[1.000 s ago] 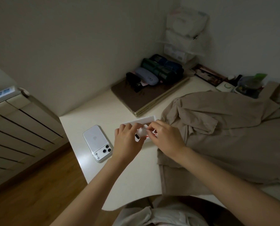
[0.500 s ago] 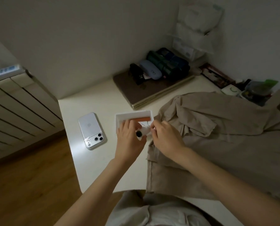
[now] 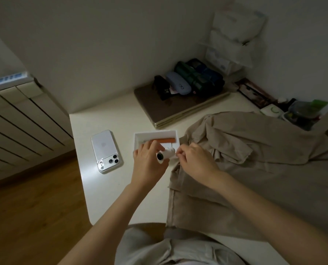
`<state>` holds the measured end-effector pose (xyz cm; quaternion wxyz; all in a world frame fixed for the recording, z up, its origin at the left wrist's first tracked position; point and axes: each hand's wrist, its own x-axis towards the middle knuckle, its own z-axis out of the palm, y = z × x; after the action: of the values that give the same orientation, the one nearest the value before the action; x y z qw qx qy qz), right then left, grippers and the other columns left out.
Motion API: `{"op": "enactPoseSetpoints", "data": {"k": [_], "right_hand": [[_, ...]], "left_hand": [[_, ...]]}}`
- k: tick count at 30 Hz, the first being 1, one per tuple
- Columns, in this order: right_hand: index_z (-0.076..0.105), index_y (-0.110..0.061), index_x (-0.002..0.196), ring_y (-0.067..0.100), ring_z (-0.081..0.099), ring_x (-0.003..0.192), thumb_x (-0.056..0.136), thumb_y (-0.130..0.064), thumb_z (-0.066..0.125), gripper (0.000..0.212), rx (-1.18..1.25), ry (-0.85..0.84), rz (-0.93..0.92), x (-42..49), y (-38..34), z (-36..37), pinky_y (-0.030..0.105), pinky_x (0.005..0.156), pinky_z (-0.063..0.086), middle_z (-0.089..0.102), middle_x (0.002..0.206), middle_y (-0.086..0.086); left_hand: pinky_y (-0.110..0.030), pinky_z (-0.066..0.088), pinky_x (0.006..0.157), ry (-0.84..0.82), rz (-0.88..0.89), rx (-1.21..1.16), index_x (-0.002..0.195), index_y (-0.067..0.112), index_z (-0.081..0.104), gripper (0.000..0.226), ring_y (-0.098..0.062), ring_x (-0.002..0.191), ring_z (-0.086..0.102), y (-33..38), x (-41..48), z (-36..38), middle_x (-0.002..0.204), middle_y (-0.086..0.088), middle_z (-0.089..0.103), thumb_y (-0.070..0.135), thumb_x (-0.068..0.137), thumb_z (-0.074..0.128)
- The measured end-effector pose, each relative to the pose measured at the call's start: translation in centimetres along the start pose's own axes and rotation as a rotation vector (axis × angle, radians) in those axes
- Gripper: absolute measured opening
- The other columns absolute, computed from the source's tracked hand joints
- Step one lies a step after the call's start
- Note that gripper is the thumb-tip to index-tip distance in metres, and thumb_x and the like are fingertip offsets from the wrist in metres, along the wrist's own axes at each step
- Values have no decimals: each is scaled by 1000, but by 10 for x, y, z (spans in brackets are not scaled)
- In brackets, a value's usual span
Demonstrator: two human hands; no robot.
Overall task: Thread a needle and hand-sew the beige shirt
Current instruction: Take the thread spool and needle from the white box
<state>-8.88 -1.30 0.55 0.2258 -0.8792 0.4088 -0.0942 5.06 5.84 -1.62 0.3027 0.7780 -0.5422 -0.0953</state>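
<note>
The beige shirt [image 3: 255,159] lies crumpled over the right half of the white table [image 3: 105,188]. A small white box [image 3: 155,135] with an orange item inside stands at the shirt's left edge. My left hand [image 3: 147,165] grips a white thread spool [image 3: 166,154] just in front of the box, its dark end hole facing me. My right hand [image 3: 195,161] is close to the spool's right end with fingertips pinched together, apparently on the thread end; the thread itself is too thin to see. No needle is visible.
A white phone [image 3: 106,151] lies face down left of the box. A closed laptop [image 3: 178,108] at the back carries glasses cases and pouches. Small clutter sits in the far right corner. A radiator [image 3: 21,127] stands left, wooden floor below.
The view has shifted, uncovering more of the box. My hands have drawn slightly apart, and the spool now shows fully between them.
</note>
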Motion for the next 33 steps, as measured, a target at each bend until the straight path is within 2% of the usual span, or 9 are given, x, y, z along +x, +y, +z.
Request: {"op": "enactPoseSetpoints", "data": {"k": [3,8,11,14,17,19,23,29,33], "right_hand": [[57,-19,114,10,46,86,100,-27,41,24,-25,3,5,-4,0,5,22,74,36,55,102,2],[58,-18,108,13,53,92,99,-26,42,20,0,-15,28,-16,6,13,20,72,34,60,96,-1],[56,-19,103,10,58,86,99,-26,43,15,107,-9,91,-19,8,13,17,66,37,63,92,-3],[51,-23,97,7,61,80,99,-26,44,8,239,2,124,-22,7,10,17,65,43,67,85,-6],[51,-23,95,6,63,83,98,-23,48,4,328,27,103,-24,5,9,21,73,50,67,86,-6],[53,-20,95,4,59,85,96,-21,51,2,358,46,87,-24,3,9,15,75,49,61,91,-8],[55,-19,90,-1,55,80,94,-15,56,6,509,100,127,-24,-3,10,5,72,44,57,84,-12],[60,-16,93,11,63,87,92,-12,58,4,804,27,255,-23,-7,9,18,82,51,66,87,-2],[61,-16,90,9,63,78,91,-10,59,7,925,-18,300,-24,-11,8,12,72,50,68,83,0]], "left_hand": [[-32,34,89,-19,-25,-12,99,14,55,32,-24,104,51,-8,0,-2,107,0,58,16,75,76],[-48,48,85,-5,-96,-129,93,21,49,31,-26,94,55,-25,-2,-10,98,4,51,17,77,75],[-36,51,76,-1,-129,-230,98,19,51,25,-18,89,56,-25,-6,-10,98,3,55,24,83,71],[-17,44,69,4,-179,-350,100,18,55,17,-9,85,55,-21,-11,-10,95,2,59,25,89,65],[-16,42,67,-18,-282,-476,98,19,55,10,-9,79,55,-15,-13,-12,86,5,58,27,93,58],[-19,40,66,-38,-340,-534,95,16,54,13,-11,76,51,-12,-15,-13,82,3,56,29,95,53],[-23,41,73,-68,-427,-722,100,13,56,19,-13,83,53,-6,-20,-16,90,-1,58,29,98,47],[-33,46,89,-142,-491,-902,110,14,53,18,-16,92,58,3,-25,-21,104,-3,60,25,96,53],[-34,49,87,-167,-452,-951,103,23,51,16,-22,92,62,3,-26,-26,104,-9,60,16,92,60]]}}
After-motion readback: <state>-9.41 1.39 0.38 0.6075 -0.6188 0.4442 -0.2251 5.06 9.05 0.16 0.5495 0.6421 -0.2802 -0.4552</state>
